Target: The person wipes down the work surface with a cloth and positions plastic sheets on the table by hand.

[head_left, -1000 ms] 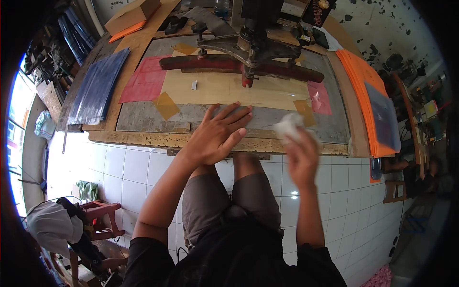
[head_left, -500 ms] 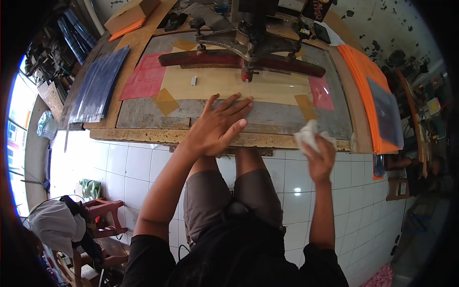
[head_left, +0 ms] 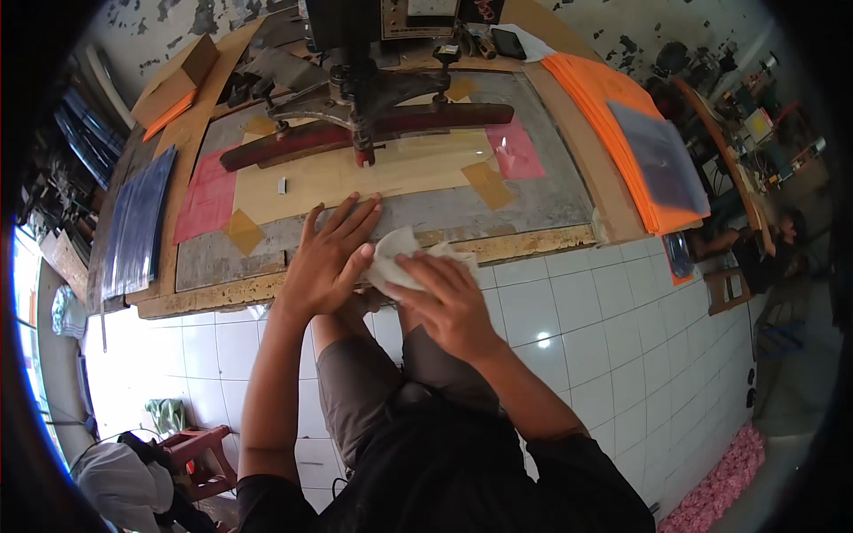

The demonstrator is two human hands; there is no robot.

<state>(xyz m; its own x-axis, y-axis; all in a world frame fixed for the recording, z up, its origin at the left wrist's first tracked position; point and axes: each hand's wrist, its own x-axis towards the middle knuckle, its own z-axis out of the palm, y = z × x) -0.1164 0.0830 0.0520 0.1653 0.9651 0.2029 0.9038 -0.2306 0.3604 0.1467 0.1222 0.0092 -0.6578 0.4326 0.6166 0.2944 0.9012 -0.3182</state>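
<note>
My left hand [head_left: 327, 262] lies spread on the grey metal plate [head_left: 426, 210], its fingertips touching the lower edge of a pale yellow sheet [head_left: 311, 188]. Bunched in my right hand [head_left: 449, 306] is a white cloth [head_left: 397, 258], held at the table's front edge close to my left thumb. Over the sheet's far side stands a dark press head with a long red bar [head_left: 418, 122]. Pink pieces [head_left: 515, 149] flank the sheet, and brown tape patches [head_left: 487, 185] lie along its edges. A small pale tab [head_left: 283, 186] rests on the sheet.
On the right is a stack of orange sheets [head_left: 591, 115] with clear plastic [head_left: 657, 155] on top. Bluish plastic sheets [head_left: 140, 222] lie on the left, near a cardboard box [head_left: 175, 82]. Other people sit at the lower left and far right. A phone [head_left: 508, 43] lies at the back.
My right hand has brought the white cloth leftward, from the right of the plate to beside my left hand. The view has turned to the right; my left hand stays spread on the plate.
</note>
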